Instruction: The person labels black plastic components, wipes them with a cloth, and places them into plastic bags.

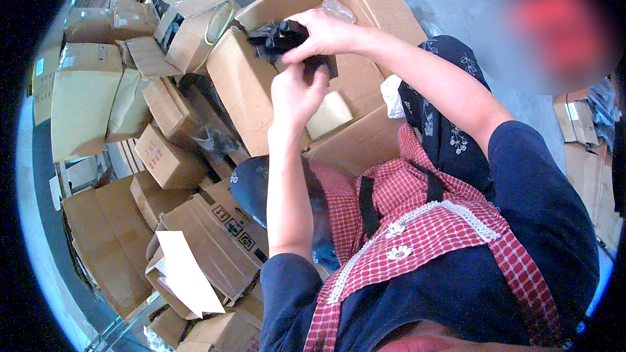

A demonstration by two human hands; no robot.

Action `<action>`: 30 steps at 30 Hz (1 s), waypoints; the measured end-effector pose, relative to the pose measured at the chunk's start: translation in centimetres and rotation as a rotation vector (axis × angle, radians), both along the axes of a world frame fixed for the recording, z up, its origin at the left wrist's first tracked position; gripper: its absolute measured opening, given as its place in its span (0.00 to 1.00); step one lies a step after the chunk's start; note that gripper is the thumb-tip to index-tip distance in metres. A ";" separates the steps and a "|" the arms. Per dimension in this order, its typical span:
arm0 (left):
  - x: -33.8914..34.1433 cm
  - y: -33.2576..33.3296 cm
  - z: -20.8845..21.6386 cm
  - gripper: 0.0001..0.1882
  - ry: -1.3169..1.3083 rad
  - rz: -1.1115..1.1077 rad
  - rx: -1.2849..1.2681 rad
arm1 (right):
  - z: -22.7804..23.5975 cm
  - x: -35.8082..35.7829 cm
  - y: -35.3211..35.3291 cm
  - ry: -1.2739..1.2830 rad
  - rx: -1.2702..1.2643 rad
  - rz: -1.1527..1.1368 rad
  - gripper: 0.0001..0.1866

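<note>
Above an open cardboard box, my right hand has its fingers closed round a black, glossy item. Its exact kind cannot be made out, and crinkled clear plastic seems to lie about it. My left hand is just below, nearer to me, with thumb and fingers closed at the lower part of the same black item. Its fingertips are partly hidden, close under the right hand. Inside the box, a pale yellowish block or small carton lies near the front. Clear plastic wrap shows at the far side.
Stacked cartons fill the left side. A white paper sheet lies on a flattened carton at lower left. White crumpled material touches the box's right edge. More cardboard stands at the right, past the grey floor.
</note>
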State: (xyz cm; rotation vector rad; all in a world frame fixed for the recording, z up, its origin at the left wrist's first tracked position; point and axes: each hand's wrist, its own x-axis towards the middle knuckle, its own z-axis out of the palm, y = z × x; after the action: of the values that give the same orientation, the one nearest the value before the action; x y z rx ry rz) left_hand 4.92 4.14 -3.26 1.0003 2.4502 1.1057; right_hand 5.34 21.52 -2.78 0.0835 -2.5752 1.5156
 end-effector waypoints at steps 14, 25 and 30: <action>0.3 -0.2 1.2 0.27 -1.327 0.062 0.991 | 1.8 2.0 -2.9 -0.173 -0.708 0.019 0.25; -0.3 -0.6 -0.8 0.15 -0.950 0.149 1.075 | 0.5 -0.2 -0.3 -0.166 -0.584 -0.116 0.20; -1.0 -2.3 -0.3 0.31 -1.332 0.054 1.019 | 2.1 0.4 2.8 -0.203 -0.763 0.053 0.20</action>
State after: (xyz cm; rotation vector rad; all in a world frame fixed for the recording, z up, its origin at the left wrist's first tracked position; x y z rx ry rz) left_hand 3.89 1.84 -3.54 0.1169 0.8019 2.1122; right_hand 5.72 24.33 -0.68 -0.0973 -1.9431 2.5110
